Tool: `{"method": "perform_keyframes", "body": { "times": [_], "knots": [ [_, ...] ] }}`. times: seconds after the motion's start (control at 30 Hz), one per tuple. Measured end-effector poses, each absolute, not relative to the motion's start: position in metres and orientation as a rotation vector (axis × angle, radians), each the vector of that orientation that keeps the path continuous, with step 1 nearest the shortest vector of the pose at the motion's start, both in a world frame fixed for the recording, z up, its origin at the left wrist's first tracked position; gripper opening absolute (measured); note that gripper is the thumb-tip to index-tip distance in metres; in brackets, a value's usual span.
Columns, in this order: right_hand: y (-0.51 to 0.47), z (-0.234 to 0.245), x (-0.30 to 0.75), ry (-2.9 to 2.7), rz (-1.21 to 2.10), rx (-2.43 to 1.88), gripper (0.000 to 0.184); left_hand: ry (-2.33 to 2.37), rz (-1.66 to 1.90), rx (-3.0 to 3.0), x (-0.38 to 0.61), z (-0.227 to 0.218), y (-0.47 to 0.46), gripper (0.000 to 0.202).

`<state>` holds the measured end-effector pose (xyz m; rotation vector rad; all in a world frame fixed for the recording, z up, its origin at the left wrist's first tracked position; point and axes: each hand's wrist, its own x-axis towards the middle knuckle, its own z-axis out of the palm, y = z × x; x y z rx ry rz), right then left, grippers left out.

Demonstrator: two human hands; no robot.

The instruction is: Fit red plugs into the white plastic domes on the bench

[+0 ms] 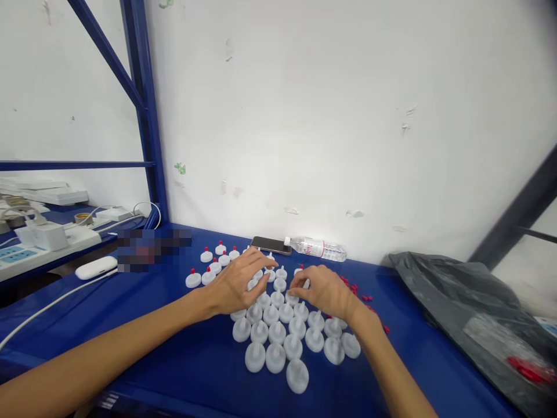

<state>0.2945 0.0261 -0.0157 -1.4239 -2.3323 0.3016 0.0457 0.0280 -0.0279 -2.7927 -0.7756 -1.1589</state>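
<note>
Many white round caps with thin upright spouts (277, 333) stand in a cluster on the blue tabletop (165, 354). My left hand (241, 280) is over the cluster's left side, thumb and fingers apart, with nothing visible between them. On the other side, my right hand (324, 291) has its thumb and index finger curled together above the caps. Whatever may be between those fingertips is hidden. Several white caps with red tips (193, 278) stand to the left of my left hand. Small loose red tips (368, 298) lie behind and beside my right wrist.
A phone (272, 246) and a clear plastic bottle (319, 248) lie by the wall. At right is a dark plastic bag (448, 290) with a clear bag of red pieces (528, 368) on it. A white cable (56, 307) and a white case (96, 267) are at left.
</note>
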Motion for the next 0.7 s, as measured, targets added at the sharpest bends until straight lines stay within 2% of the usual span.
{"method": "perform_keyframes", "body": {
  "times": [0.13, 0.3, 0.4, 0.5, 0.6, 0.7],
  "knots": [
    [0.022, -0.008, 0.294, -2.209, 0.329, -1.361, 0.013, -0.758, -1.159, -2.782, 0.047, -0.027, 0.025, 0.026],
    [0.011, 0.005, 0.282, -1.958, 0.756, -1.057, 0.023, -0.616, -1.172, -2.727, 0.049, -0.031, 0.027, 0.044],
    [0.009, 0.01, 0.28, -1.929, 0.892, -1.006, 0.028, -0.613, -1.246, -2.7, 0.05, -0.034, 0.03, 0.037],
    [0.016, 0.016, 0.303, -1.866, 0.673, -1.223, 0.032, -0.665, -1.287, -2.687, 0.05, -0.035, 0.03, 0.035],
    [0.026, 0.016, 0.346, -1.703, 0.146, -1.802, 0.024, -0.696, -1.274, -2.702, 0.049, -0.035, 0.03, 0.032],
    [0.032, 0.007, 0.383, -1.649, 0.052, -2.042, 0.014, -0.733, -1.252, -2.718, 0.048, -0.036, 0.031, 0.034]
  ]
}}
